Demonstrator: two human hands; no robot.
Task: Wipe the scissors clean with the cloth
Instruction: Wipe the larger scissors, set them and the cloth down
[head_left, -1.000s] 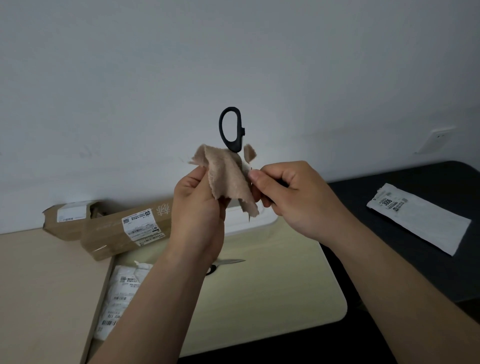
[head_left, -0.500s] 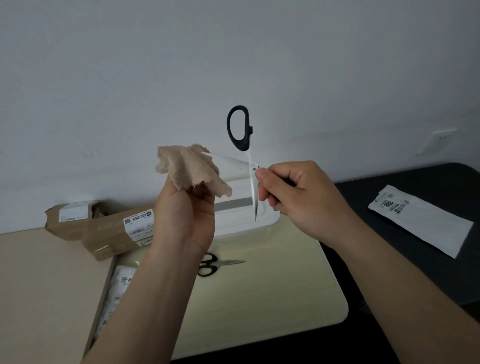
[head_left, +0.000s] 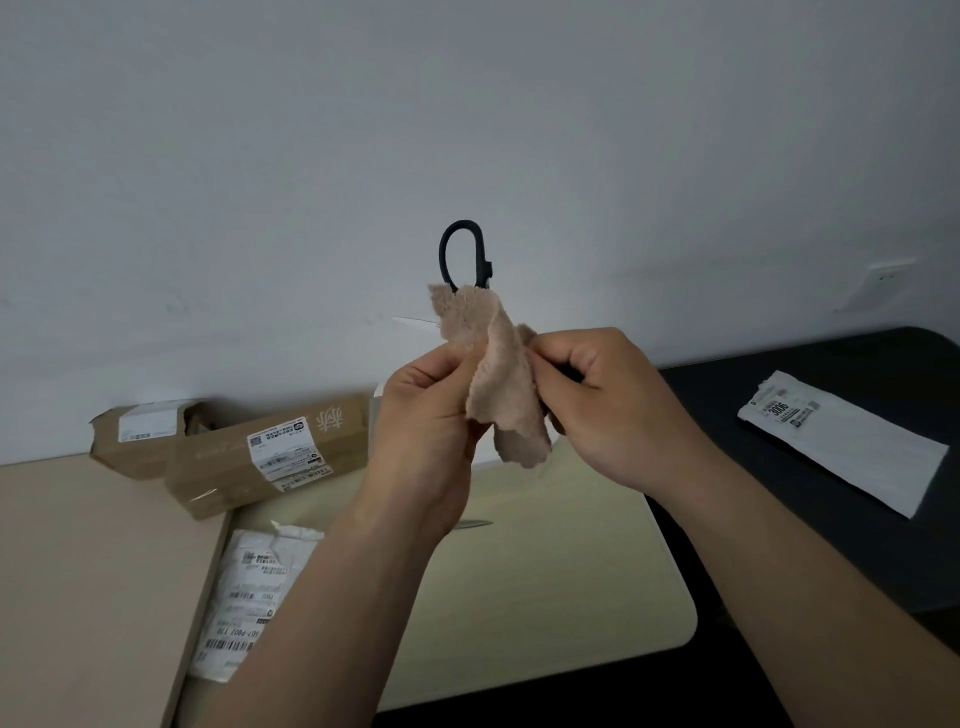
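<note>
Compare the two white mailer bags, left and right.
The right mailer bag lies flat and smooth on the dark surface; the left mailer bag is crumpled, with a ragged torn top. The right one is fully in view; the left forearm covers part of the left one. Both are white with printed labels.

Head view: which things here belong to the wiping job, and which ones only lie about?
In the job:
scissors, gripped by the right hand
cloth, over their middle, pinched by the left hand

Lying about:
long cardboard box
small cardboard box
white mailer bag
white packet on the dark table
wall socket
</note>
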